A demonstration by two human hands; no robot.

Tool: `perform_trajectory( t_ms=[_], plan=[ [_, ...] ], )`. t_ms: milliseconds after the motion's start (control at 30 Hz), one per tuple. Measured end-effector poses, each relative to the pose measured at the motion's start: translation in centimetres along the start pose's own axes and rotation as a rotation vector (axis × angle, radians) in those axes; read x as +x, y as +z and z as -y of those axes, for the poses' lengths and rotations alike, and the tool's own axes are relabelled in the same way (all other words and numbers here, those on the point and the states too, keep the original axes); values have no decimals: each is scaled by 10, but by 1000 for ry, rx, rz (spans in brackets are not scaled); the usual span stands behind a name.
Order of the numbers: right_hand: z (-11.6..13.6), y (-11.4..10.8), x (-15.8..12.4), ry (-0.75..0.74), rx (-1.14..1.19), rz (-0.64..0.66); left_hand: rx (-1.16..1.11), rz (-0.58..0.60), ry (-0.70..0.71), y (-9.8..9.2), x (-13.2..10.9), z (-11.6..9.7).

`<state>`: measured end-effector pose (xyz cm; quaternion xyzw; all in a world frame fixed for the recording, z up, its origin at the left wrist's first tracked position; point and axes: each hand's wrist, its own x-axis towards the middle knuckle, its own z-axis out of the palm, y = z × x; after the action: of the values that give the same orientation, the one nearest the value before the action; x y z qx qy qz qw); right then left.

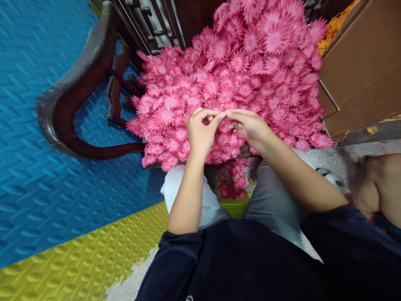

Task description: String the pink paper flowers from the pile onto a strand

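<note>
A big heap of pink paper-like flowers (238,75) fills the surface in front of me. My left hand (200,131) hovers over its near edge with fingers curled in a pinch. My right hand (249,125) meets it fingertip to fingertip, its fingers pressed together. Whatever the fingertips grip is too small to make out; it is likely a pink flower piece. Between my knees sits a green container (235,205) holding more pink flowers (233,179).
A dark wooden chair (78,108) stands at the left on blue foam floor mats (37,167), with a yellow mat (81,259) nearer me. A brown cardboard box (360,67) is at the right. Another person's bare knee (380,188) shows at the right edge.
</note>
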<state>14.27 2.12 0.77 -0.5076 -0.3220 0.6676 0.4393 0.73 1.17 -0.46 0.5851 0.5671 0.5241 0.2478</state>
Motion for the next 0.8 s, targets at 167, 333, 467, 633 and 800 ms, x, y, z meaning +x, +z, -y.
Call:
perform_trajectory(
  t_ms=[167,333,467,633,800],
  plan=[
    [-1,-1,-1,-16,-15,52,-51,-30,-36,0,2,6],
    [-3,-1,-2,-26,-23,54,-22,-32,-27,1,0,5],
    [-2,-2,-2,-28,-15,56,-8,-13,-14,1,-1,4],
    [-3,0,-1,-18,1,39,16,-18,4,2,-1,4],
    [-6,1,1,4,17,41,49,-44,-4,4,-1,6]
  ],
)
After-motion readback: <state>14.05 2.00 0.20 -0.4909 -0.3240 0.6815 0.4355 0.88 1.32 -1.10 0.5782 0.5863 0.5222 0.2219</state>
